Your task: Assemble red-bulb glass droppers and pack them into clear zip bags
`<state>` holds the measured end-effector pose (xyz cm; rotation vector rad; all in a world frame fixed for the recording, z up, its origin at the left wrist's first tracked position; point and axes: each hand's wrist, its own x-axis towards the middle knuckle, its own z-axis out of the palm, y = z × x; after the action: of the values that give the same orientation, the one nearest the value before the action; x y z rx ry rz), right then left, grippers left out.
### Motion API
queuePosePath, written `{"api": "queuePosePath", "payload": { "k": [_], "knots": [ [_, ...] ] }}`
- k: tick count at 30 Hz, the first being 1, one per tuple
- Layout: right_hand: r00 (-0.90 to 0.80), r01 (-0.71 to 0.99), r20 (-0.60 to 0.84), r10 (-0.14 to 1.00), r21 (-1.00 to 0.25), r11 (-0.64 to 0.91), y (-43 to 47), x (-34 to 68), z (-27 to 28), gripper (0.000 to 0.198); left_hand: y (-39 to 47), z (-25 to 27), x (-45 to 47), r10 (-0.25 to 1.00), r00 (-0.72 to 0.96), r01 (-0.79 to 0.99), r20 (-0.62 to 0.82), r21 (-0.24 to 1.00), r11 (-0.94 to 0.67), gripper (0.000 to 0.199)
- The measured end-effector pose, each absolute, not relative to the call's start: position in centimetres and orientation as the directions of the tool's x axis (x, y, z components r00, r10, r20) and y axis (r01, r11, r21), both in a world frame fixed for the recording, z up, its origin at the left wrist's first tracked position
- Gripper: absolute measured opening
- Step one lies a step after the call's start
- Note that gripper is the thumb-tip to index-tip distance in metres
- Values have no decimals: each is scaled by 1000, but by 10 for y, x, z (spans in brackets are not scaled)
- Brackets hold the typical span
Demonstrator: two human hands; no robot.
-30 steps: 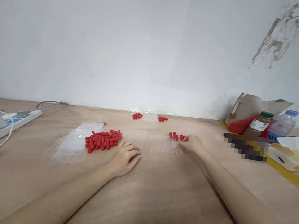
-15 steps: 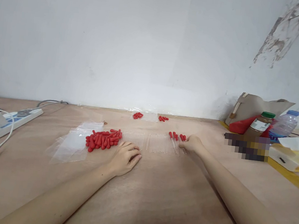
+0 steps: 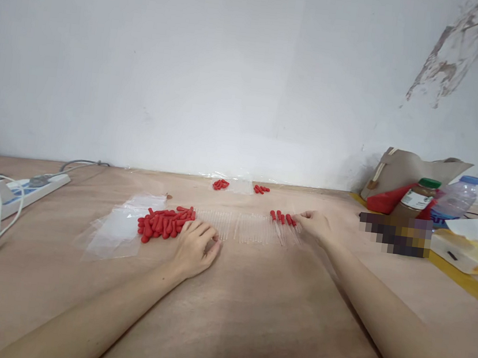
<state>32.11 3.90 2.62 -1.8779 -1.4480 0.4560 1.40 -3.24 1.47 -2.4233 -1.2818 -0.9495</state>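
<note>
My left hand [image 3: 198, 248] rests with bent fingers apart at the right edge of a pile of red rubber bulbs [image 3: 158, 225]; its fingertips are partly hidden. To the right, clear thin pipette tubes [image 3: 254, 229] lie side by side in a row. Several droppers, tubes fitted with red bulbs [image 3: 282, 217], lie at the row's right end, bulbs pointing away from me. Beside the rightmost dropper is my right hand [image 3: 315, 225], its fingertips close to the bulb and loosely bent. No dropper shows lifted in it.
Clear plastic bags [image 3: 117, 231] lie left of the pile. Near the wall sit more red bulbs [image 3: 221, 185] and a transparent bag [image 3: 240, 187]. A power strip [image 3: 40, 195] with white cables is at left. A bag [image 3: 409, 176], a green-capped bottle [image 3: 415, 199] and a water bottle [image 3: 456, 200] stand right.
My left hand has shifted slightly left, onto the pile's edge. My right hand has drawn back from over the rightmost dropper, whose bulb now lies near the others in line.
</note>
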Motion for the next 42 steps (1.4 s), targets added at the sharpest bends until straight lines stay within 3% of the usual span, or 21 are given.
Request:
{"api": "queuePosePath", "payload": {
  "k": [3, 7, 10, 13, 20, 26, 29, 31, 34, 39, 42],
  "knots": [
    [289, 690, 383, 877, -719, 86, 34, 302, 24, 21, -27, 21, 5, 679, 290, 896, 674, 59, -441, 11],
    [83, 675, 633, 770, -604, 424, 20, 268, 14, 18, -5, 39, -23, 748, 116, 978, 653, 57, -202, 14],
    [-127, 647, 717, 685, -464, 605, 5, 248, 5, 14, 17, 51, -43, 849, 23, 991, 528, 97, -88, 22],
    [-249, 650, 736, 629, -354, 672, -6, 239, -1, 11, 32, 56, -49, 926, -3, 990, 377, 131, -50, 28],
    [-341, 678, 757, 558, -214, 704, -13, 238, -4, 8, 34, 47, -34, 909, 111, 993, 401, -2, -121, 32],
    [-336, 662, 763, 552, -225, 715, -13, 238, -6, 8, 34, 43, -31, 876, 113, 990, 469, 23, -140, 22],
    [-311, 642, 781, 541, -247, 726, -12, 238, -7, 8, 25, 44, -24, 800, 122, 973, 588, 88, -212, 17],
    [-307, 632, 786, 537, -253, 732, -11, 239, -7, 8, 10, 43, -14, 743, 188, 922, 642, 146, -358, 15],
    [-337, 619, 771, 541, -251, 744, -12, 240, -7, 9, -18, 34, 3, 732, 376, 738, 568, 293, -607, 11],
    [-411, 579, 753, 514, -219, 785, -17, 239, -8, 15, -42, 9, 20, 798, 376, 570, 470, 562, -599, 13],
    [-422, 560, 770, 480, -195, 805, -19, 238, -9, 22, -39, 3, 19, 798, 372, 552, 474, 578, -601, 21]
  ]
}}
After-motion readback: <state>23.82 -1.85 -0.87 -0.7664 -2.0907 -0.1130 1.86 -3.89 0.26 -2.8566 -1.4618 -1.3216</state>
